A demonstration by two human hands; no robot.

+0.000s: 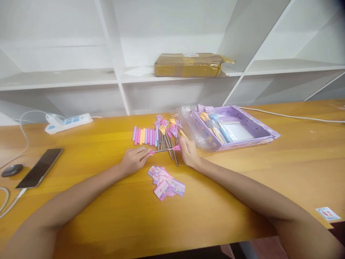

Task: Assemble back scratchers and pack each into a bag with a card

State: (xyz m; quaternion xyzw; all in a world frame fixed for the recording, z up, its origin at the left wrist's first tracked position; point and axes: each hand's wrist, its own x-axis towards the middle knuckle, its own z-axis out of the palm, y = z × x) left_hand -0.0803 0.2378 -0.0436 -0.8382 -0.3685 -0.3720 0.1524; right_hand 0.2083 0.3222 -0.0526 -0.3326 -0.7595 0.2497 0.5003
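Observation:
A back scratcher with a pink claw head, a metal rod (162,150) and a pink handle lies level between my hands. My left hand (136,160) is closed around its pink handle. My right hand (189,151) is closed at the claw end (176,147), its fingers partly hidden. Just beyond, several claw heads on metal rods (174,131) lie in a loose pile, in purple, pink and yellow. Left of that pile is a row of coloured handle tubes (144,136). Pink printed cards (164,181) lie overlapping on the near side of my hands.
A purple display box (249,124) with bagged scratchers (219,127) and clear plastic wrapping (199,135) stands to the right. On the left are a phone (40,169), a mouse (12,170) and a power strip (68,123). A taped carton (188,65) rests on the shelf.

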